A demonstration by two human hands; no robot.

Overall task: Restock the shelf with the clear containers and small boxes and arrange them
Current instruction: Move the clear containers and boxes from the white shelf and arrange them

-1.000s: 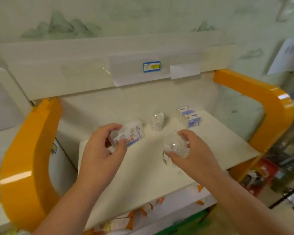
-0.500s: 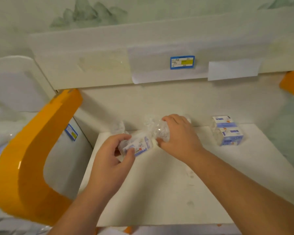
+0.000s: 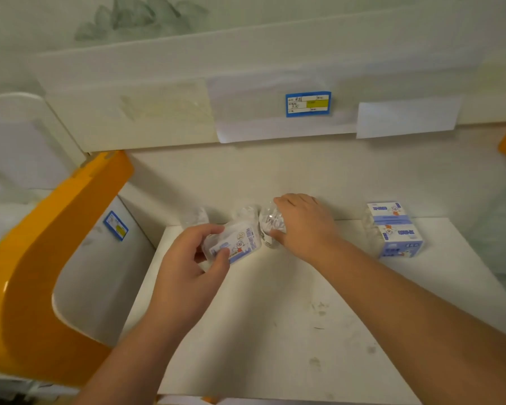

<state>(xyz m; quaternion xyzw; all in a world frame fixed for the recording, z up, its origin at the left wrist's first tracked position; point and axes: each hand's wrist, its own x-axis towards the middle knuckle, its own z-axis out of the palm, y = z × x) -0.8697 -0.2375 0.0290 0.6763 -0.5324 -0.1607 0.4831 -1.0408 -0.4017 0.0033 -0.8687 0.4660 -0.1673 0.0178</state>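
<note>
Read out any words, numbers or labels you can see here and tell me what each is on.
Blue and yellow price tag on the upper shelf edge: too blurred.
Second price tag, left panel: too small.
Small box held in the left hand: print unreadable.
Boxes at the right: blue print blurred.

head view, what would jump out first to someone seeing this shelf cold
Two bare arms reach over the white shelf: the left hand grips a small box, and the right hand grips a clear container near the back wall. A bright orange bracket curves down the left side, and stacked blue-and-white boxes stand at back right.
</note>
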